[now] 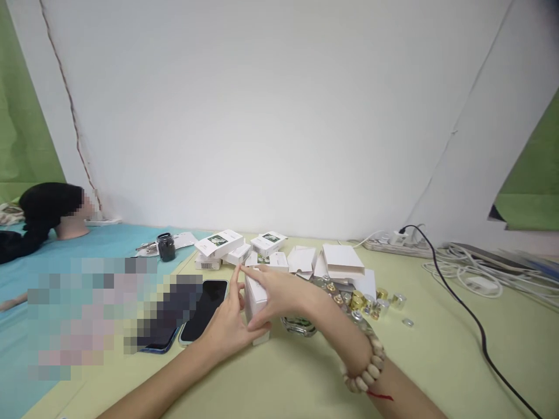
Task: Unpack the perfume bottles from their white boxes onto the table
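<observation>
A small white box [255, 298] stands upright on the light green table, between my two hands. My left hand [227, 326] closes on its left side, with the thumb near the lower front and a finger raised to the top edge. Over the top and right side bends my right hand [277, 294], its fingers wrapped round the box. Partly hidden under the right wrist lies a clear, metal-edged object [300, 327] whose kind I cannot make out. Small gold caps [357, 300] and silver caps [398, 300] stand to the right of that forearm.
Printed white boxes [219, 243] are piled behind my hands, beside opened white boxes [343, 261]. To the left lie a phone [204, 311], a dark jar [166, 247] and a dark-haired mannequin head [72, 224]. A black cable [463, 311] and white cords [476, 285] run along the right.
</observation>
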Motion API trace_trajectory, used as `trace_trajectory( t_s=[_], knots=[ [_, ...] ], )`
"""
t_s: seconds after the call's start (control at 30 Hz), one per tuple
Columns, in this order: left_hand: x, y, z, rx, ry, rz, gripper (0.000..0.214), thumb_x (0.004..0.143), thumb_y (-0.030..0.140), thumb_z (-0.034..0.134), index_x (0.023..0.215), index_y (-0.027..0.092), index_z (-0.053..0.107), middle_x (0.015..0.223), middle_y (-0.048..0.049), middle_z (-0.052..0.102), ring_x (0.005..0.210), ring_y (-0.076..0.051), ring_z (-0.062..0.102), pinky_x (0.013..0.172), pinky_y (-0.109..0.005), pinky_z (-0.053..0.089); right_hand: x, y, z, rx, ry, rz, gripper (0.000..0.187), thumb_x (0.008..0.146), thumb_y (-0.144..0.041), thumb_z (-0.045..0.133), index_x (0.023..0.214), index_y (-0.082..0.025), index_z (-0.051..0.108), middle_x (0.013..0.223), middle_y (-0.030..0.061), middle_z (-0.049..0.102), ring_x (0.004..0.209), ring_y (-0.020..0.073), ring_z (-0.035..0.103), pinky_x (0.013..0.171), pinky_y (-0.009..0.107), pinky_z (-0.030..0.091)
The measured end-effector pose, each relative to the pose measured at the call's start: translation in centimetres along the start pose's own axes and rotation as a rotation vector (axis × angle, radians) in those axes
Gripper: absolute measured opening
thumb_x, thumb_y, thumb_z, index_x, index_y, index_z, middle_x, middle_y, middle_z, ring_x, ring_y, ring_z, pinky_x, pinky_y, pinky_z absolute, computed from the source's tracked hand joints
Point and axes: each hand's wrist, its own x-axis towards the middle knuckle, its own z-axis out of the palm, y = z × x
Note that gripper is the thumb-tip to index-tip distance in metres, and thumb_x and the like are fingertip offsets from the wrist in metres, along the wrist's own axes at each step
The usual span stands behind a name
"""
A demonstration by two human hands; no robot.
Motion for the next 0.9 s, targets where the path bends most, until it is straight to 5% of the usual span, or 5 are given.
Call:
trace_trajectory(
  t_s=[0.2,0.37,0.57,0.77,0.9],
  knots=[
    [0.3,-0.9,-1.4,0.021,0.006,0.108,0.109,0.066,0.046,0.064,0.14,0.022,-0.011,0.122,-0.0134,0.046,0.103,-0.026,0.05,0.091,-0.045,0.037,0.5,-0.3,1.5,0.112,-0.059,0.062,0.079,0.061,-0.061,0.061,0.13,-0.038,0.032,0.114,0.0078,0.04,0.073,0.0167,0.055,0.064,0.032,0.043],
    [0.6,-1.2,-2.5,-0.046,-0.003,0.198,0.091,0.075,0.07,0.033,0.141,0.019,-0.005,0.125,-0.0142,0.044,0.111,-0.028,0.045,0.099,-0.05,0.026,0.3,-0.1,1.1,0.169,-0.098,-0.012,0.08,0.061,-0.05,0.068,0.129,-0.038,0.029,0.114,0.0069,0.039,0.075,0.0172,0.057,0.067,0.032,0.044],
    [1.5,-1.2,-2.6,-0.151,0.251,0.149,0.06,0.087,0.058,0.017,0.137,0.024,0.016,0.115,-0.0094,0.05,0.096,-0.021,0.05,0.093,-0.044,0.033,-0.8,-1.3,-0.1,-0.041,-0.177,0.072,0.086,0.058,-0.043,0.072,0.13,-0.034,0.024,0.121,0.0118,0.036,0.082,0.0239,0.059,0.065,0.033,0.044],
    [1.9,-1.5,-2.7,-0.188,0.38,0.092,0.044,0.09,0.05,0.018,0.121,0.024,0.037,0.105,-0.0064,0.052,0.086,-0.018,0.05,0.084,-0.039,0.038,-0.3,-1.4,0.2,-0.086,-0.089,-0.313,0.07,0.052,-0.062,0.065,0.108,-0.022,0.05,0.091,0.0052,0.051,0.076,0.0202,0.053,0.058,0.027,0.04],
    [2.0,-1.2,-2.9,-0.19,0.447,0.061,0.043,0.088,0.053,0.022,0.115,0.024,0.04,0.102,-0.0051,0.052,0.085,-0.019,0.05,0.081,-0.037,0.04,-1.2,-1.7,-1.2,-0.006,-0.015,-0.376,0.064,0.056,-0.062,0.063,0.104,-0.022,0.051,0.091,0.0036,0.055,0.075,0.0169,0.051,0.058,0.025,0.039]
  ],
)
